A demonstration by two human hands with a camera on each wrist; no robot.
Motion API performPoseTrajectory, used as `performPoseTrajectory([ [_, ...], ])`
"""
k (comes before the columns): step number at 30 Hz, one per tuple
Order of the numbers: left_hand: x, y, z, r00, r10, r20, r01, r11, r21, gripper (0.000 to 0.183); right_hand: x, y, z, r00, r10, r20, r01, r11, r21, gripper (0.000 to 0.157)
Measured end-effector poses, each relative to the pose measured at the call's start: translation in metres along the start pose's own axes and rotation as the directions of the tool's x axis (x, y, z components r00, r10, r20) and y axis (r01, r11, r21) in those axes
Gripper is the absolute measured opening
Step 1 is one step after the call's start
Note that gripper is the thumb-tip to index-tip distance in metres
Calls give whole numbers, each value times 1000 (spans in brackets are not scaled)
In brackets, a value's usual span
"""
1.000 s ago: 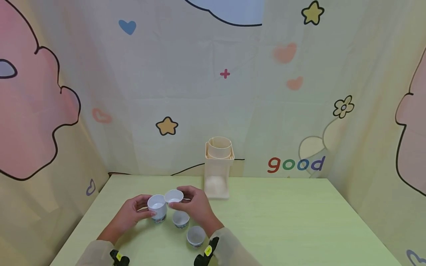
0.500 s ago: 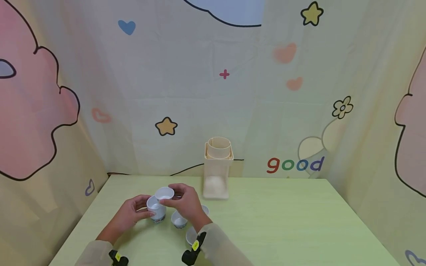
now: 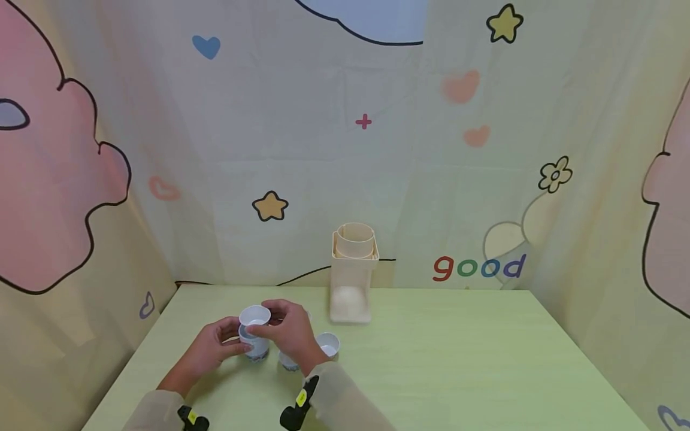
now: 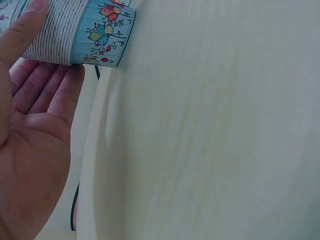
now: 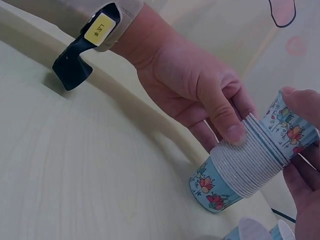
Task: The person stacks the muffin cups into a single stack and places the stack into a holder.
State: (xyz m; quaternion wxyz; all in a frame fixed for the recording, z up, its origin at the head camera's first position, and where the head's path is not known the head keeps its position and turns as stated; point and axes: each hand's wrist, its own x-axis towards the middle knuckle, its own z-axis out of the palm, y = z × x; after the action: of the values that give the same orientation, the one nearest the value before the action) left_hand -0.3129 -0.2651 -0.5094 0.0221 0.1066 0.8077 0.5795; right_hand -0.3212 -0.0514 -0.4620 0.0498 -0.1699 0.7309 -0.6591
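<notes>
The right hand's (image 3: 291,332) grip pinches one cup (image 3: 254,314), mouth up, at its 10 o'clock; seen from the head, that cup sits at 12 o'clock of the stack (image 5: 245,167), long axes roughly in line, its base over or inside the stack's mouth, unclear which. The left hand (image 3: 215,344) grips the stack from 9 o'clock; loose cups (image 3: 327,344) stand at 3 to 4 o'clock on the bench (image 3: 458,359).

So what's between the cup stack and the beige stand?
In the head view, the right hand, pinching a cup at the stack's mouth; past it peeks a sliver of white rim, then bare table.
</notes>
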Motion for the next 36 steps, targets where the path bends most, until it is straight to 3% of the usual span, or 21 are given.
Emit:
performPoseTrajectory([
  [25, -1, -1, 3, 1000, 29, 2, -29, 999, -23, 61, 4, 25, 4, 1000, 27, 2, -27, 986, -165, 53],
  [36, -2, -3, 1, 999, 41, 5, -41, 999, -22, 60, 2, 20, 6, 999, 38, 10, -36, 984, -174, 54],
])
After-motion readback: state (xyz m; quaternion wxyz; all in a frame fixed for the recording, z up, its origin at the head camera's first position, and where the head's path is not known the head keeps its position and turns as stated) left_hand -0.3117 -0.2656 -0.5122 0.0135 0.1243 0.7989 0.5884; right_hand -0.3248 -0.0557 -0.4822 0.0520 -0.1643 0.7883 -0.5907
